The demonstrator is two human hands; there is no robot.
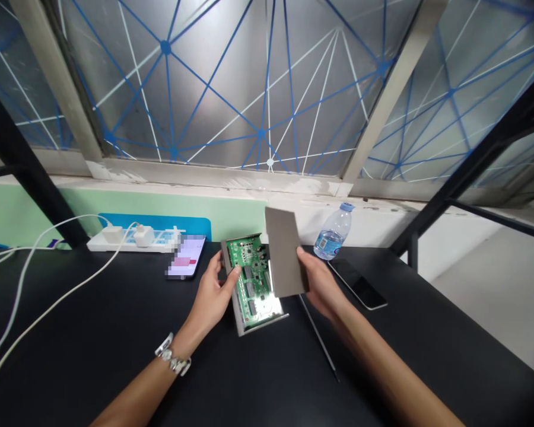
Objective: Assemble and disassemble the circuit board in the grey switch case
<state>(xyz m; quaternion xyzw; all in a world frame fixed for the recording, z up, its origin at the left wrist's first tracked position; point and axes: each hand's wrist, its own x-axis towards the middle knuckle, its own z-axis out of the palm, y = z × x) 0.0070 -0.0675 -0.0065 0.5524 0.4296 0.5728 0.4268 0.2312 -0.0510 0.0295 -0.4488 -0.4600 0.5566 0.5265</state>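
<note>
My left hand (218, 281) grips the left side of a metal case with a green circuit board (251, 279) showing inside it. The thumb lies over the case's edge and the other fingers go behind it. My right hand (318, 276) holds a flat grey-brown metal cover (287, 252) by its right edge, tilted up. This cover overlaps the right part of the case in view, and I cannot tell whether the two touch. Below the cover, a thin rod-like tool (319, 338) with a dark tip lies on the black table (129, 350).
A water bottle (333, 231) and a dark phone (358, 283) are at the back right. Another phone (187, 256), its screen lit, is at the back left by a white power strip (129, 238). White cables (66, 287) cross the table's left side.
</note>
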